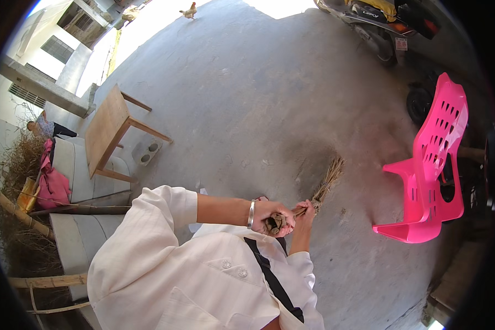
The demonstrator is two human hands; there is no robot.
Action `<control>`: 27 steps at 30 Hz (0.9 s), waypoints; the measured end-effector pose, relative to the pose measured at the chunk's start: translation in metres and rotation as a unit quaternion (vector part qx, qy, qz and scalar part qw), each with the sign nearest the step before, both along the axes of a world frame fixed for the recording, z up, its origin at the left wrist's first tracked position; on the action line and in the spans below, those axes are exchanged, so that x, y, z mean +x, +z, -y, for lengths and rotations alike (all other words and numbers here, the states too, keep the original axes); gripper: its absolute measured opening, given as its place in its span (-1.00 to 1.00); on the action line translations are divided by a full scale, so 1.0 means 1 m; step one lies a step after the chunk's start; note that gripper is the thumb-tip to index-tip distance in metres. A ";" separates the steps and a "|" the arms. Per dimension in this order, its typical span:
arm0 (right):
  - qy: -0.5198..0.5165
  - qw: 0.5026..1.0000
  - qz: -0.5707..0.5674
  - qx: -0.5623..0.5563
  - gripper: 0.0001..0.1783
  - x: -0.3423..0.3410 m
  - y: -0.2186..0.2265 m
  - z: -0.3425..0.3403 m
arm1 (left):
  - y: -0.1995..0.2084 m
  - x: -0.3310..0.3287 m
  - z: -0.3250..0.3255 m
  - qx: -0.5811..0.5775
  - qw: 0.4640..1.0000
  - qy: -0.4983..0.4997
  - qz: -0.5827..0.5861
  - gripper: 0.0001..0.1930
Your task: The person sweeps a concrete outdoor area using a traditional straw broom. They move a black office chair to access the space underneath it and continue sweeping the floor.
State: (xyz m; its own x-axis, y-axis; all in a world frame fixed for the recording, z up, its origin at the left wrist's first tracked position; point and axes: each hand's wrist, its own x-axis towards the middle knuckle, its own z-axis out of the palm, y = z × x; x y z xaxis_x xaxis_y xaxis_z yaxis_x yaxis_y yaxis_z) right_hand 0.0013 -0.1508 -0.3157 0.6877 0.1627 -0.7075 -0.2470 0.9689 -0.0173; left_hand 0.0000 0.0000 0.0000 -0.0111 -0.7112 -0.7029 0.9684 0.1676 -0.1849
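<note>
Gripping a straw broom (327,183) by its handle, we have the left hand (276,212) curled tight round the butt end and the right hand (304,213) clasped just beside it, nearer the bristles. The broom slants out over the concrete floor (247,110); whether its tips touch, we cannot tell. We seem to be at a sweeping stroke, and the next would call for a firm hold and low bristles. Along the floor's right edge stand a pink plastic chair (423,206) and, farther off, a motorbike (382,38); toward its left edge, a wooden table (109,127) and a hollow block (147,152); by the sunlit far edge, a chicken (190,11).
</note>
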 end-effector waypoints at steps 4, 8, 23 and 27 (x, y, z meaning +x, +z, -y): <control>-0.041 0.999 -0.017 -0.031 -0.76 -0.029 0.009 -0.036 | -0.015 -0.014 -0.017 0.061 0.991 -0.100 0.068 -0.87; -0.091 0.989 -0.100 -0.061 -0.86 -0.055 0.034 0.032 | -0.018 -0.009 0.016 0.005 0.985 -0.158 0.065 -0.89; -0.199 0.968 -0.154 -0.009 -0.79 -0.071 0.072 0.060 | 0.025 -0.019 0.070 0.047 0.966 -0.241 0.086 -0.56; -0.219 0.964 -0.153 -0.002 -0.80 -0.072 0.015 0.069 | -0.015 0.009 0.090 0.044 0.950 -0.304 0.045 -0.61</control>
